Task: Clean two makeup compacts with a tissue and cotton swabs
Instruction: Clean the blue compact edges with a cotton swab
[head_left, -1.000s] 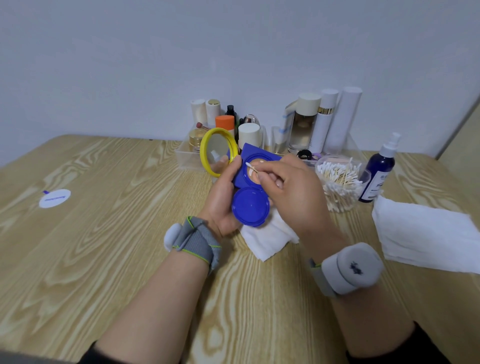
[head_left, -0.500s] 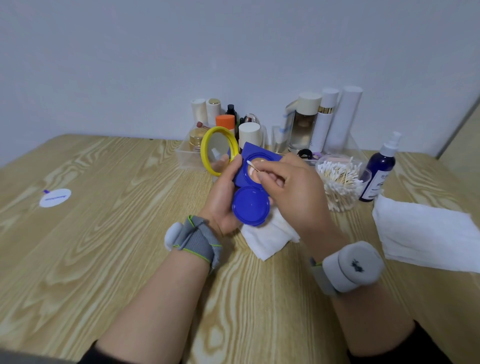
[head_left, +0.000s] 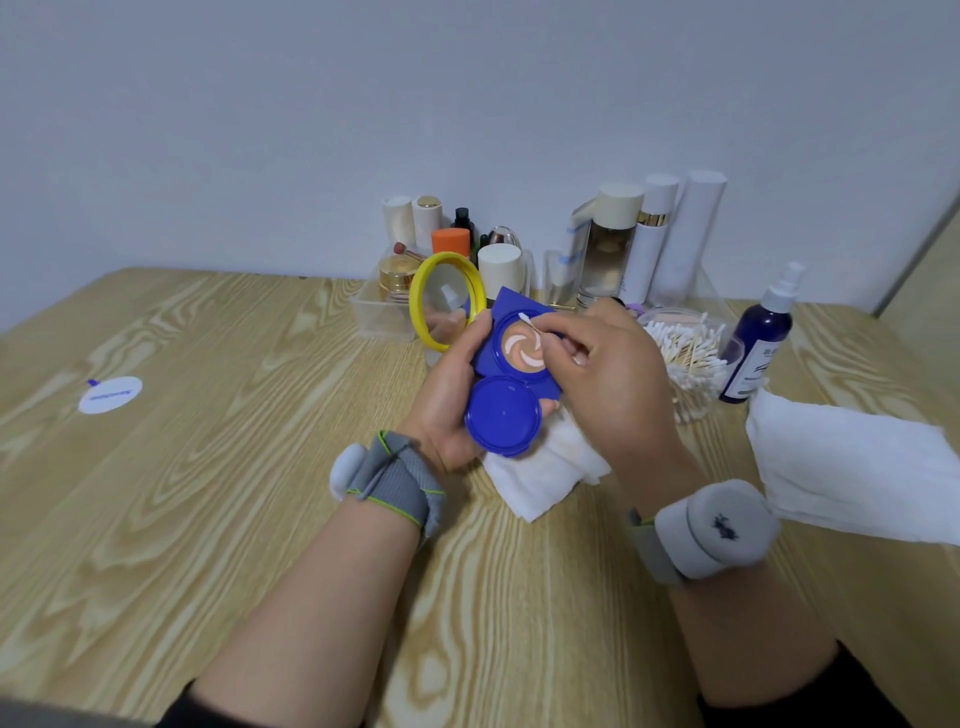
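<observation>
Two hands are seen at work above the table (head_left: 208, 493). The blue compact (head_left: 506, 415) is held open in the left hand (head_left: 447, 400), the grip curled round its edge. A cotton swab (head_left: 531, 323) is pinched in the grip of the right hand (head_left: 618, 384), its white tip set against the far rim of the tan pan. A folded tissue (head_left: 540, 475) is spread beneath, and the yellow compact (head_left: 448, 301) is stood open just behind.
</observation>
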